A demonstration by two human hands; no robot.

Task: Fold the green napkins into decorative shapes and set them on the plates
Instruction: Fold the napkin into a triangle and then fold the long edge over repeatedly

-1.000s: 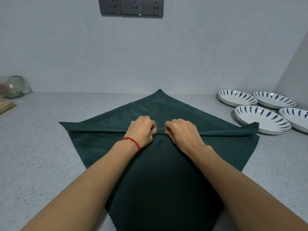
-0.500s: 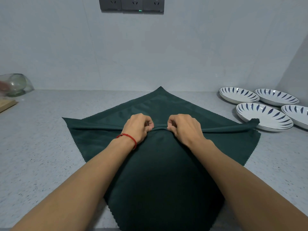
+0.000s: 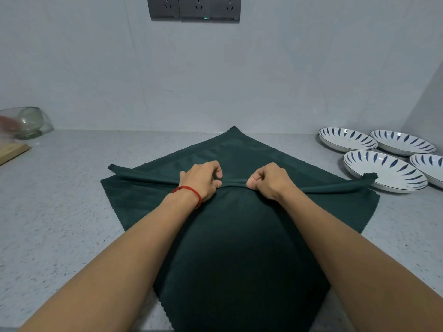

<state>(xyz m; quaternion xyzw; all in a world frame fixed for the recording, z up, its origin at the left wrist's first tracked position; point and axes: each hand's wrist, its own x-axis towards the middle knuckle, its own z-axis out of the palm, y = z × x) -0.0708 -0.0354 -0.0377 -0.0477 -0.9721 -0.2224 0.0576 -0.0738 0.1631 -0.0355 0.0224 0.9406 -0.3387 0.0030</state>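
Both hands have drawn apart along the pleat since a second ago, and the ridge's left end now lifts off the cloth. Nearest, the two forearms enter from the bottom edge, their elbows cut off. The napkin (image 3: 239, 248) lies as a diamond on the desk (image 3: 60, 224); its near corner runs out of view below the frame. Across its middle, a gathered ridge of fabric stretches side to side. The left hand (image 3: 201, 179), with a red cord (image 3: 189, 190) at the wrist, pinches that ridge with curled fingers; the right hand (image 3: 269, 179) grips it just beside, fist closed round the fold. The fingertips of both are tucked under and hidden. The ridge's right tip overlaps the rim of the nearest plate (image 3: 383, 170); whether it touches cannot be told. Three more plates sit beyond it, one cut off by the right edge. Far left, a glass bowl (image 3: 30, 122) is blurred, beside a wooden board (image 3: 13, 152) partly out of frame. Wall sockets (image 3: 194, 7) are clipped at the top.
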